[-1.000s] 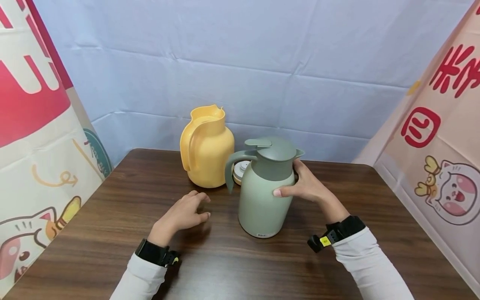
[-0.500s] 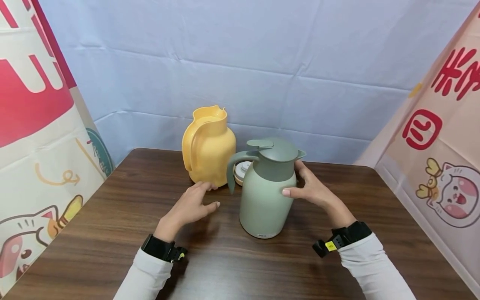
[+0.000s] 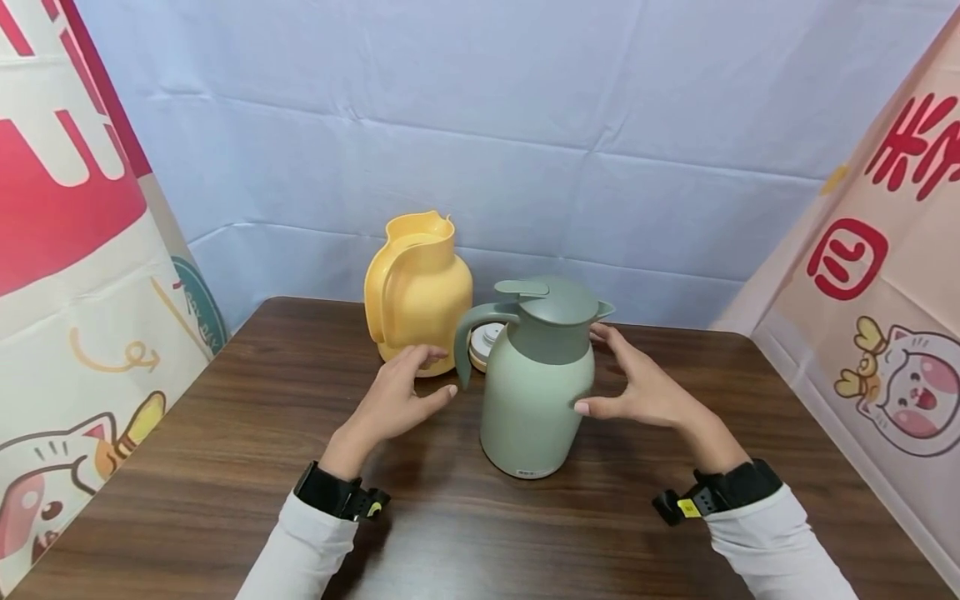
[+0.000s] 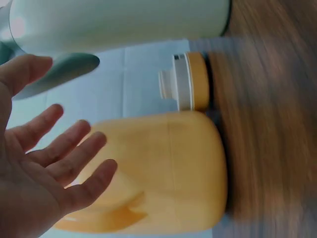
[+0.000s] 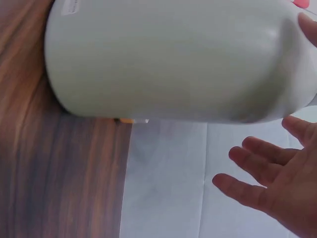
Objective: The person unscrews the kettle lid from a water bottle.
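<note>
A pale green thermos jug (image 3: 534,408) with a darker green lid and handle stands upright on the table. My right hand (image 3: 645,387) is spread at its right side, thumb in front and fingers toward the back. In the right wrist view those fingers (image 5: 247,191) are extended beside the jug's wall without wrapping it. My left hand (image 3: 397,396) hovers left of the jug's handle (image 3: 467,342), fingers loosely bent, thumb pointing at the handle. Behind that hand is a yellow jug (image 3: 427,292) with no lid on its top. The left wrist view shows the left palm holding nothing.
A white and yellow lid (image 4: 190,82) lies on the table beside the yellow jug, partly hidden behind the green one in the head view. A pale blue cloth (image 3: 480,150) hangs behind the brown wooden table (image 3: 225,467). Printed cloths hang at both sides.
My left hand has moved forward and right toward the green jug's handle. My right hand has loosened from the jug and drawn slightly to the right. Both jugs stay in place.
</note>
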Motion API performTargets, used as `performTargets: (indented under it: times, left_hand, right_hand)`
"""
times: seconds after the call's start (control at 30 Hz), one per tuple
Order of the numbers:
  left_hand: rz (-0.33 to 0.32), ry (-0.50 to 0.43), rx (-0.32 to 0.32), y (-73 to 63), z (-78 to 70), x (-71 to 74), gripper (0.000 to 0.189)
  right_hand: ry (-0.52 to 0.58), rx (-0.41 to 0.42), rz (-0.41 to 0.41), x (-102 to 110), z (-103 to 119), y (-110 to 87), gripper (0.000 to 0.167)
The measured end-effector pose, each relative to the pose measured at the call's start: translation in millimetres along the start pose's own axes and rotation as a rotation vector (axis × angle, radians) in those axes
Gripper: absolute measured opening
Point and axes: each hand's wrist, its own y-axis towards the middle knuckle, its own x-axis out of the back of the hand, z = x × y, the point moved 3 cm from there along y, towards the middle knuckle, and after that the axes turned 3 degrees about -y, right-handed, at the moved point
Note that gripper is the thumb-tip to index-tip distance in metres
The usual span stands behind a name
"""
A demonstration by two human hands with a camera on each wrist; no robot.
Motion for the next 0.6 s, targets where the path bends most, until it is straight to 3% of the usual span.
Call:
performTargets:
  times: [0.2, 0.6]
  left_hand:
    - [-0.042, -0.084, 0.011, 9.5, -6.3, -5.0, 0.048]
    - [-0.200, -0.367, -0.034, 20.1, -13.8, -25.2, 0.034]
  right_hand:
    - [-0.119, 0.025, 0.007, -0.8, -4.3, -13.6, 0.100]
    - [-0.162, -0.039, 0.010, -5.4, -18.5, -36.6, 0.095]
